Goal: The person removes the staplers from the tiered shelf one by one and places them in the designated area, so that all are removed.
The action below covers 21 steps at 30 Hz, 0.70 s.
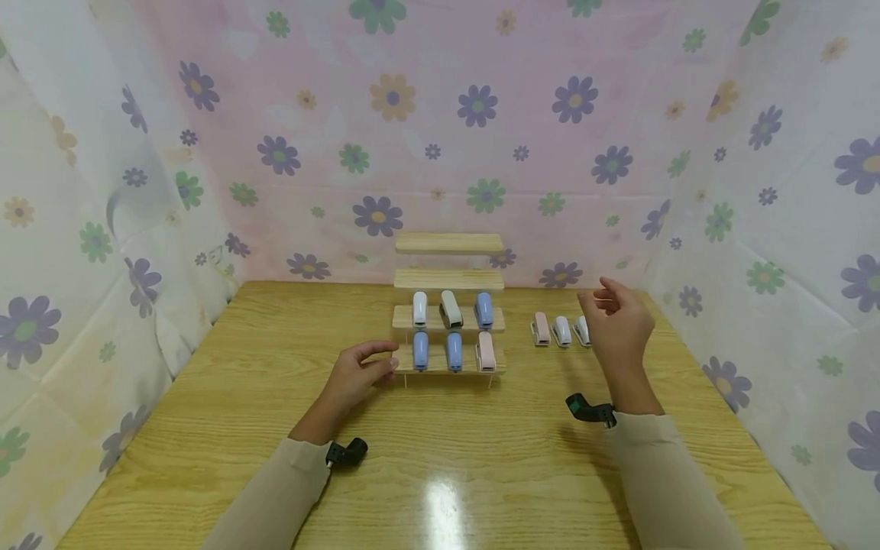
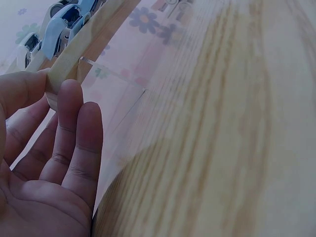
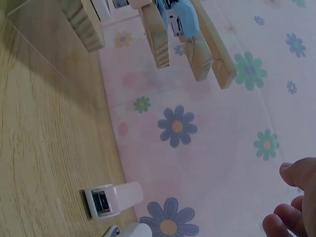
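Looks like a stocking-up job, with mini staplers being set out on a stepped wooden rack (image 1: 448,280), and judging by the layout it's about partway done. On the third board down, a white stapler (image 1: 420,309), a grey-green stapler (image 1: 451,309) and a blue stapler (image 1: 484,309) are lined up, and on the lowest board two more blue ones (image 1: 454,350) and a pink stapler (image 1: 485,350) are shown. Off to the right on the wood-grain table (image 1: 275,321), a loose pink stapler (image 1: 541,328) and two loose white staplers (image 1: 562,330) are lying in a row, the farthest one partly covered by the right hand; whether anything else is hidden behind it can't be told. The left end of the lowest board is pinched between thumb and fingers of the left hand (image 1: 360,370), so my guess is the rack is being steadied. The right hand (image 1: 619,321) is held up over the loose row, fingers loosely bent, thumb and fingertips apart, nothing seen between them. So the step in hand is probably the gap between placements. For the next move, a loose stapler would need to be pinched by its sides, lifted, and lowered gently onto an upper board without the filled rows being bumped.
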Tool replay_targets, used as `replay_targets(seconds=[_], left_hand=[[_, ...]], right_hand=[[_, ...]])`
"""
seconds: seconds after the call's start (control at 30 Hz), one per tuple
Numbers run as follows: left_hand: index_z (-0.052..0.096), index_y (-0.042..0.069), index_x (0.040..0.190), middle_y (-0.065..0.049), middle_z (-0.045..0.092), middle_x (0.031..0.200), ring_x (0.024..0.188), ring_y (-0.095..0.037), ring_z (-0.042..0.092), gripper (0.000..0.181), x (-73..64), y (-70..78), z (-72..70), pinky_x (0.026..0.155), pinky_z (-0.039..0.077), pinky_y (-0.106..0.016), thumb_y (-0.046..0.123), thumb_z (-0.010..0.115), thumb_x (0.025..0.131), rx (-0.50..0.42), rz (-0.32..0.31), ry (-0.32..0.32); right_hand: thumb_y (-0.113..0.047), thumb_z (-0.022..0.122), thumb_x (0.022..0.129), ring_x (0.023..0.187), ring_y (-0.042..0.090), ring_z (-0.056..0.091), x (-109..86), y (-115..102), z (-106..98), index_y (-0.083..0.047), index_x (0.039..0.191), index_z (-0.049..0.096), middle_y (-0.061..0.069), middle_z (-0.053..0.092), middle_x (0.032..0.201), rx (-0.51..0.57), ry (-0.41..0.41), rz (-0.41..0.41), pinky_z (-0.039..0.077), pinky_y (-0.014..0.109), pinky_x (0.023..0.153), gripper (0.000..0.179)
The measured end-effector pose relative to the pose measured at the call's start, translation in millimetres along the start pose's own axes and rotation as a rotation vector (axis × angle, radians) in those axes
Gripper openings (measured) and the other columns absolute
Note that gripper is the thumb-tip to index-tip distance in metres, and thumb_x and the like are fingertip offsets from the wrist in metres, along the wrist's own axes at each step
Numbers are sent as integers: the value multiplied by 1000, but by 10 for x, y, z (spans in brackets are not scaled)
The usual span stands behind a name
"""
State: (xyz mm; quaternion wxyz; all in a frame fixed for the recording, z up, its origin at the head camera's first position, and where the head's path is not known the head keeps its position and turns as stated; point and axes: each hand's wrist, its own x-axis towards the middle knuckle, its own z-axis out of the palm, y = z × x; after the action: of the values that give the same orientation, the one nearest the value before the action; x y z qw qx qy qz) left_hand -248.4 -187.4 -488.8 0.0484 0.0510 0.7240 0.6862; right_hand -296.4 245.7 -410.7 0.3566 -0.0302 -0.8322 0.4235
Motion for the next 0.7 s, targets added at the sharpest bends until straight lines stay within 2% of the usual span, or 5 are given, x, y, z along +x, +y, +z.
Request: replay_targets(seconds=[0.23, 0.47, 0.7], left_hand=[[69, 6, 131, -17, 65, 132, 89, -23, 76, 33, 5, 33, 26, 80, 65, -36, 13, 73, 98, 12, 10, 4], [69, 8, 131, -19, 67, 126, 89, -24, 76, 34, 13, 30, 22, 81, 65, -37, 15, 73, 98, 12, 0, 7], [69, 7, 132, -14, 64, 137, 91, -25, 76, 35, 2, 16, 9, 82, 65, -37, 15, 73, 98, 13, 1, -1]], right_hand=[[-37, 76, 95, 98, 27, 73, -59, -126, 77, -10, 138, 67, 11, 74, 113, 28, -23, -76, 58, 48, 90, 51], [-36, 78, 94, 96, 30, 73, -122, -325, 165, -7, 137, 68, 13, 74, 112, 65, -88, -153, 59, 52, 87, 53], [-32, 79, 94, 90, 34, 75, -195, -472, 289, -3, 134, 69, 18, 74, 110, 95, -129, -251, 61, 56, 82, 50]])
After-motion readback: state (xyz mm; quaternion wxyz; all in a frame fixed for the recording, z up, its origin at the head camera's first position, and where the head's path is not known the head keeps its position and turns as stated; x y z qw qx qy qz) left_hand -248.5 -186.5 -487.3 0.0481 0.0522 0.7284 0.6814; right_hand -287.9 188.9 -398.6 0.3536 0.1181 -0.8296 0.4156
